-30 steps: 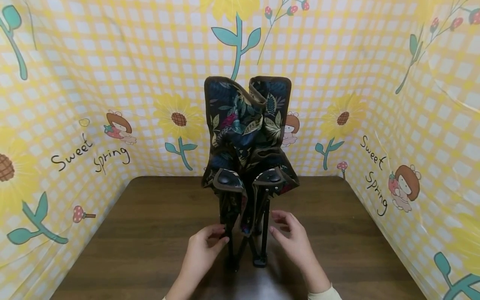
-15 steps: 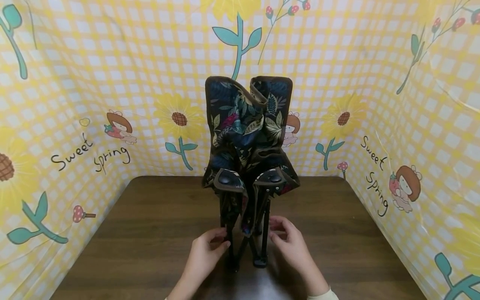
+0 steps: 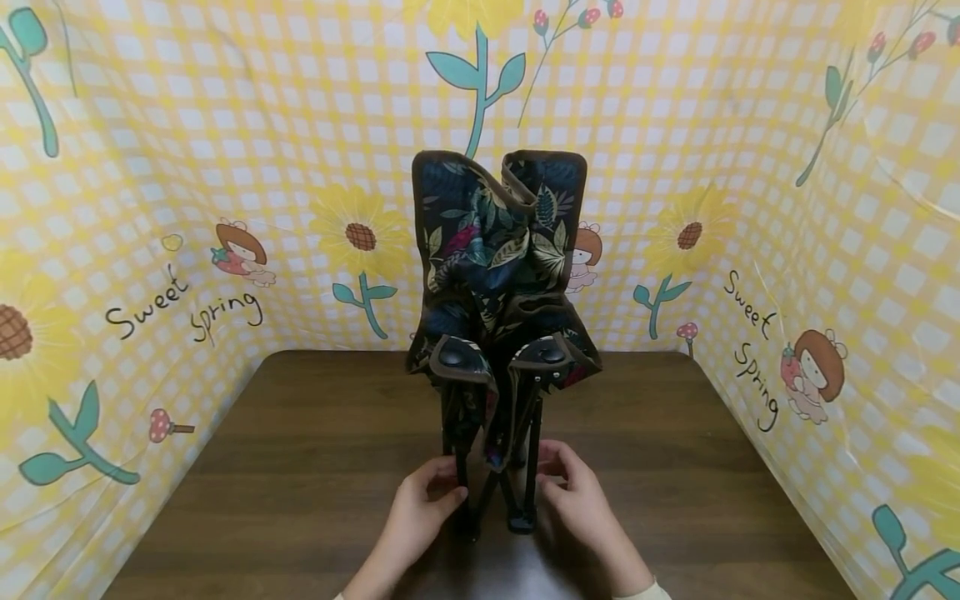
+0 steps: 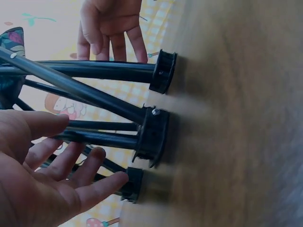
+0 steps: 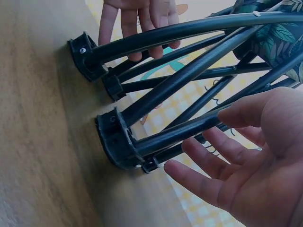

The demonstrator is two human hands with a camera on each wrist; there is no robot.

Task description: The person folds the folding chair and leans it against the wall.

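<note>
Folded chair (image 3: 498, 333) upright on counter (image 3: 300, 467) | left hand (image 3: 420, 508) at 7 o'clock, right hand (image 3: 577, 500) at 5 o'clock, fingers (image 4: 85, 163) released beside legs (image 5: 156, 99) | best gripped low, both sides evenly.

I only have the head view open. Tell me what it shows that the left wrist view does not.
Only the head view shows the chair's floral fabric bunched at the top, the whole table and the backdrop.

Only the left wrist view shows the black foot caps against the wood and the left hand's open palm, fingers straight.

Both show the left hand, the right hand and the chair's black legs between them.
</note>
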